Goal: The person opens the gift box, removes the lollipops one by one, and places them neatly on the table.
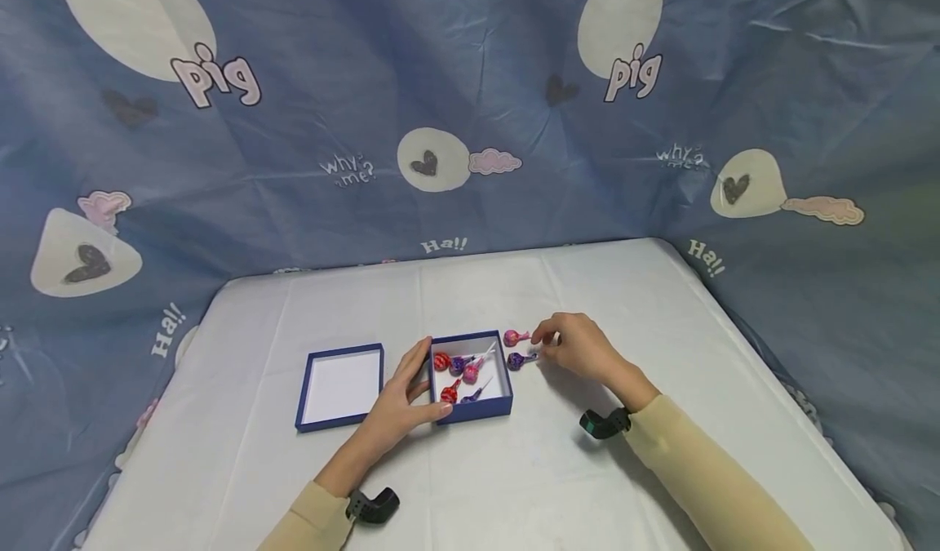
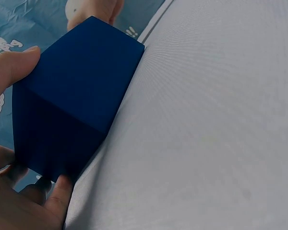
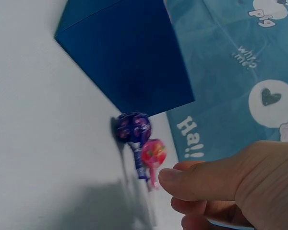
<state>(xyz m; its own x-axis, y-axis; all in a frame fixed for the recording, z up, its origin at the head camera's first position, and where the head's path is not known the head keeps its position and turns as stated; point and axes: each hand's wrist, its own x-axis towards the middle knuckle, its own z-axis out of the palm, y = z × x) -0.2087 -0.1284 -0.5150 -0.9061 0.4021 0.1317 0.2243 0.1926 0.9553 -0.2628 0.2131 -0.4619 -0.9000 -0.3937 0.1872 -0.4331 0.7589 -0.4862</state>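
Observation:
A shallow blue box with a white inside holds several wrapped lollipops, among them a red one and a pink one. My left hand grips the box's left end, thumb at the front corner and fingers along the side. Just right of the box, a pink lollipop and a purple lollipop lie on the table, sticks pointing right. My right hand is at their stick ends, thumb and forefinger slightly apart. In the right wrist view, the thumb is beside the pink lollipop's stick.
A blue-edged lid with a white inside lies left of the left hand. White cloth covers the table. A blue printed curtain hangs behind the table and along its sides.

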